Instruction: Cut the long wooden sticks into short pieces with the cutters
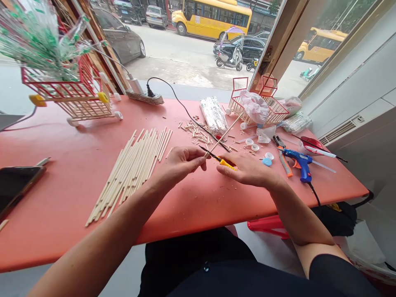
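A row of pale wooden sticks point(133, 169) lies on the red table point(62, 198), with a dark phone point(17, 185) near its left edge. At the back stand a small cart of sticks and red wire point(77, 97) filled with green-and-clear wrappers, a power strip point(144, 97), a foil-wrapped bundle point(213, 114) and a second red wire basket point(272, 109) holding a plastic bag. To the right lie a blue glue gun point(300, 163), orange-handled pliers point(283, 154) and several bottle caps point(267, 159); outside the window pass a yellow bus point(213, 16) and a parked scooter point(230, 57).
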`<action>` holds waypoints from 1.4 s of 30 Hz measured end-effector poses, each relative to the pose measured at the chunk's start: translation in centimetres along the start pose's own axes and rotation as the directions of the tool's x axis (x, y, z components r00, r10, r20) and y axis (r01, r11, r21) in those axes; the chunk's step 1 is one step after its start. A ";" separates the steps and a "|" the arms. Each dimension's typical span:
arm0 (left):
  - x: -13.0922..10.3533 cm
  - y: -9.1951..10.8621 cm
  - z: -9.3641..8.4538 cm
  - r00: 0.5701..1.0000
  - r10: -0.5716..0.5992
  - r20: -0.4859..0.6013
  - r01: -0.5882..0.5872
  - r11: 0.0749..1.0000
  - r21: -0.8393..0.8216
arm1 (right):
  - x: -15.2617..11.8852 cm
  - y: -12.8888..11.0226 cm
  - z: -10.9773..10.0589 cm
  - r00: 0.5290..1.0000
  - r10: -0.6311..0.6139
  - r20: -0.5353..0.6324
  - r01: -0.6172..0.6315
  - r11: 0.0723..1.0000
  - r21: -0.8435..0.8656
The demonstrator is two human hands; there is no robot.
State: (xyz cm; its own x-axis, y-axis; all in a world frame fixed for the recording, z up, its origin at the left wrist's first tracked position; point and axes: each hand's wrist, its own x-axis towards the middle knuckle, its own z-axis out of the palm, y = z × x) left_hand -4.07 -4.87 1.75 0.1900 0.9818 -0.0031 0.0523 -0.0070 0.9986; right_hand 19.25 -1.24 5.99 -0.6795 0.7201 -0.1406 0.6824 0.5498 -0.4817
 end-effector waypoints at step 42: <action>-0.1 0.2 0.0 0.996 -0.040 0.082 0.065 0.945 -0.319 | 0.8 -0.1 0.7 0.986 -0.137 -0.099 0.146 0.985 0.096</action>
State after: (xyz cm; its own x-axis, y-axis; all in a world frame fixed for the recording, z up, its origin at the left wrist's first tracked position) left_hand -4.05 -4.97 1.99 0.2675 0.9624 -0.0478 -0.2512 0.1176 0.9608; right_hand 18.50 -1.03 5.30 -0.7362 0.6766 0.0130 0.5468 0.6060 -0.5777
